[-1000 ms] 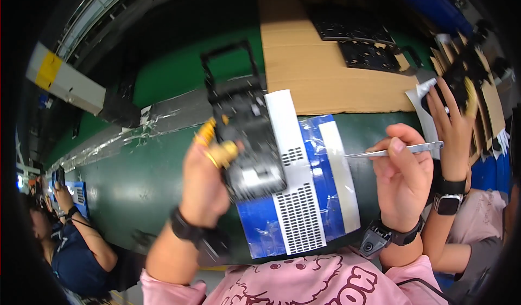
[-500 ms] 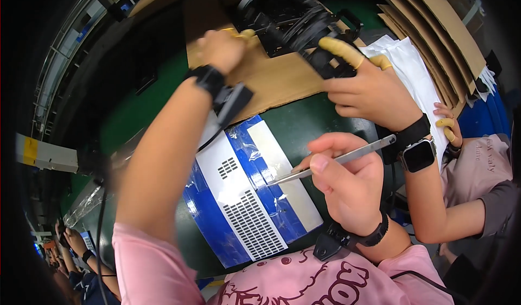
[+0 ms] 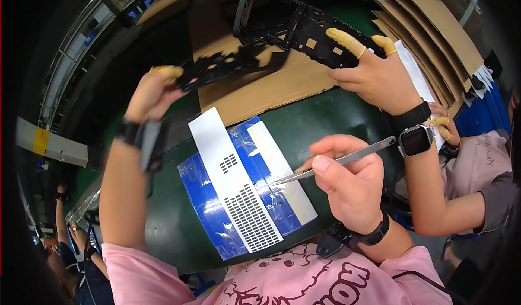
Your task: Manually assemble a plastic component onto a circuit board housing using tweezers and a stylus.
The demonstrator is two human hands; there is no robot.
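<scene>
I have the left arm reaching up from the lower left, nearly straight, with the left hand at the far side of the bench, bent toward the right at the wrist and somewhat blurred. It is closed on the near-left end of a perforated black plate, a yellow finger cot on the fingers at that end. From those fingers the plate runs off to the right, its far end above the cardboard sheet; I cannot tell whether it touches the cardboard. My right arm comes in short and bent from the lower right, and the right hand is turned partly palm-up, fingers curled, pinching metal tweezers between thumb and fingers. The tweezers slant down to the left, tip over the blue pad between the white sheet of small black rectangles and a pale strip; I can't make out whether the tip touches. The pad lies on the green bench top, nearer me than the plate and well apart from the left hand. Just right of the plate, a co-worker's hand is on the right end of a black frame; whether frame and plate touch, I cannot tell.
</scene>
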